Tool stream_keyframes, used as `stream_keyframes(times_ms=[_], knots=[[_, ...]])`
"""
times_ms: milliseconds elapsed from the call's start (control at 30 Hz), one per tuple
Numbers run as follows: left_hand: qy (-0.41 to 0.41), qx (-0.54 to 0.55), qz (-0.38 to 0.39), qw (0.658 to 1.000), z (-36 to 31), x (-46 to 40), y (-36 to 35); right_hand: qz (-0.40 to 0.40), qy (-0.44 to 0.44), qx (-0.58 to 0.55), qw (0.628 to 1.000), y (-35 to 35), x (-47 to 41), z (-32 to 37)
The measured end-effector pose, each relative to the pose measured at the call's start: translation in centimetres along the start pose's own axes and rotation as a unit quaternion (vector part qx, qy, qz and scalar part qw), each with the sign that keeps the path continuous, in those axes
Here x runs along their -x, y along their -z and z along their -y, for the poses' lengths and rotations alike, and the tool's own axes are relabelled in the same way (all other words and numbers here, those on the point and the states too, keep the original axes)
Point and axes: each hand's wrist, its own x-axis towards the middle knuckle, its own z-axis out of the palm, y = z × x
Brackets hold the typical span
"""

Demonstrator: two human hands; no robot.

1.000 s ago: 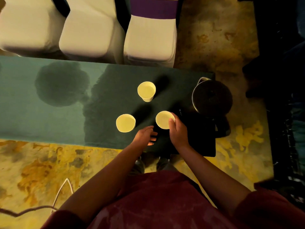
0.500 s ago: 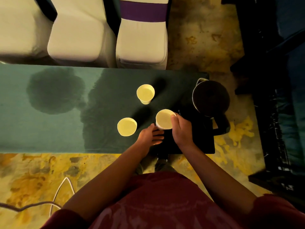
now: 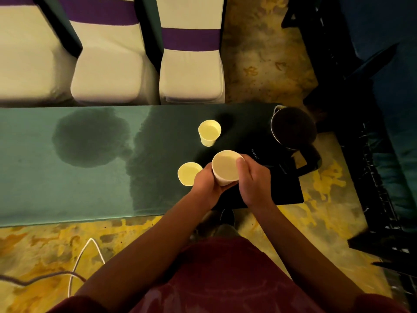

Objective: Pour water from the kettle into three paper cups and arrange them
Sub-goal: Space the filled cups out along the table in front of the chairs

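Note:
Three pale paper cups are in view over a green-covered table (image 3: 45, 177). Both hands hold the nearest cup (image 3: 225, 167) lifted above the table: my left hand (image 3: 206, 182) cups it from below and the left, my right hand (image 3: 253, 180) grips its right side. A second cup (image 3: 188, 173) stands on the table just left of my left hand. The third cup (image 3: 209, 132) stands farther back. The dark kettle (image 3: 293, 128), lid open, sits at the table's right end with its handle toward me.
Large dark wet patches (image 3: 90, 136) mark the cloth left of the cups. White chairs with purple bands (image 3: 190, 71) line the table's far side. Dark furniture (image 3: 361, 109) stands to the right. A white cable (image 3: 76, 263) lies on the patterned floor.
My right hand raised the near cup off the table, and my left hand came in under it. The other two cups and the kettle stayed put.

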Motion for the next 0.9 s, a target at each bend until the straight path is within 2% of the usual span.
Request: stream_keyframes(times_ms=[133,233,300,500,700,900], knots=[[-0.026,-0.002,0.031,0.999,-0.5,1.6,0.8,0.01,-0.071,-0.191,0.979,-1.3,0.7,2.2],[-0.059,0.006,0.06,0.996,-1.4,2.3,1.2,0.025,-0.069,-0.293,0.953,-2.3,0.3,3.5],[-0.087,0.02,0.05,0.995,-2.4,2.8,1.7,0.044,-0.058,-0.328,0.942,-3.0,-0.1,4.1],[-0.132,0.038,0.015,0.99,-5.7,3.2,3.7,0.108,-0.04,-0.345,0.932,-6.0,-1.3,6.7],[-0.148,0.069,0.022,0.986,-10.5,1.6,6.4,0.109,-0.033,-0.344,0.932,-11.1,-3.2,9.6],[-0.115,0.042,-0.034,0.992,-16.6,-1.5,9.4,0.085,-0.039,-0.272,0.958,-17.4,-5.5,10.5]])
